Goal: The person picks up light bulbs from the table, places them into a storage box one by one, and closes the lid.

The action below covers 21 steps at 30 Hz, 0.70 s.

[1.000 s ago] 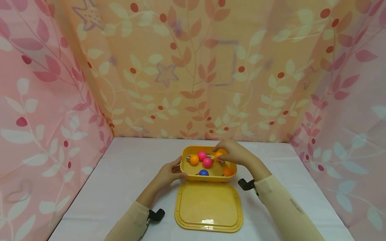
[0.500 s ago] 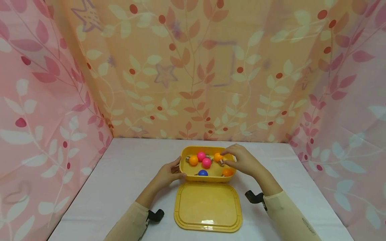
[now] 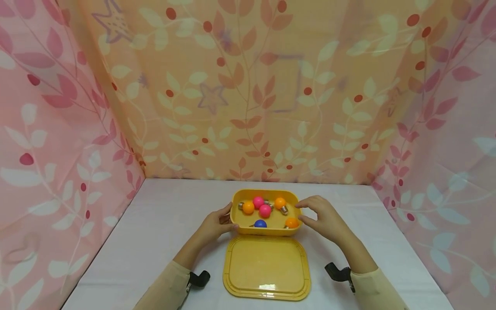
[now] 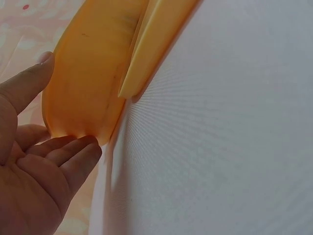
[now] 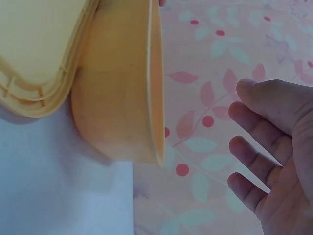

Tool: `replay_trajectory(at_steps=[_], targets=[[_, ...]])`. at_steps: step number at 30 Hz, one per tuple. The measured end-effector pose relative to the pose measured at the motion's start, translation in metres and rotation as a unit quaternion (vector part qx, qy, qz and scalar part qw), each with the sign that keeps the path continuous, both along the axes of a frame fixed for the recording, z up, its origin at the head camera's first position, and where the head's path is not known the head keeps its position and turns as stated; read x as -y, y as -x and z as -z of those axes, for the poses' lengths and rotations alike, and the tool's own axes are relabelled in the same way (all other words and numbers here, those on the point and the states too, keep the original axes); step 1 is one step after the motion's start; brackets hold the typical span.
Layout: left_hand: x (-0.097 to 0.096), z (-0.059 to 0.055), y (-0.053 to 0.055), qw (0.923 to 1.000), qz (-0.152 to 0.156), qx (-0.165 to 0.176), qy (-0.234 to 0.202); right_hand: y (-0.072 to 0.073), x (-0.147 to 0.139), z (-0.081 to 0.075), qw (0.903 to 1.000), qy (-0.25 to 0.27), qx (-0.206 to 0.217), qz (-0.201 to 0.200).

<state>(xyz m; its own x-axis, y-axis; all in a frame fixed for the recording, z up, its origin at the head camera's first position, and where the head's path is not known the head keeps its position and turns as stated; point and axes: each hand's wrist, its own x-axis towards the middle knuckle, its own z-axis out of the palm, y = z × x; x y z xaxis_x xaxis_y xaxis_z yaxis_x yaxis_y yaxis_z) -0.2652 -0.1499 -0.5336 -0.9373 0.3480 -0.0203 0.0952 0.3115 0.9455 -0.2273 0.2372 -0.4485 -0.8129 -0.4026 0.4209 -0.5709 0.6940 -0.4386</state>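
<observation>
A yellow plastic box [image 3: 267, 231] stands on the white tabletop with several small coloured light bulbs inside. Two pink bulbs [image 3: 265, 211] lie near its middle. One orange bulb [image 3: 280, 203] with a metal screw base is at the far right; another orange bulb [image 3: 248, 207] is at the left. A third orange bulb [image 3: 291, 223] and a blue bulb [image 3: 260, 224] are partly hidden by the front wall. My left hand [image 3: 213, 224] holds the box's left end, thumb at the near corner. Beside the right end is my right hand [image 3: 323, 217], fingers spread and holding nothing.
The yellow lid [image 3: 266, 268] lies flat just in front of the box. Pink patterned curtains [image 3: 58, 142] close off both sides, and an orange patterned curtain [image 3: 248, 107] hangs behind the table. Both wrists carry a black camera mount [image 3: 338, 272].
My right hand has let go of the far-right orange bulb, which stays in the box. It has drawn back out past the box's right end. The left hand has kept its place.
</observation>
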Motion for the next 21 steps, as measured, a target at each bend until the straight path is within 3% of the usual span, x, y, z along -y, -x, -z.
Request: replay_trajectory(at_steps=[11,21], targets=[[-0.001,-0.001,-0.002,0.9999,0.005,-0.004,0.011,-0.019,-0.012,0.022,0.9989,0.017,-0.007,0.042],[0.002,-0.008,-0.004,0.999,-0.014,-0.024,0.035,-0.029,-0.017,0.031,0.9978,0.029,0.003,0.06]])
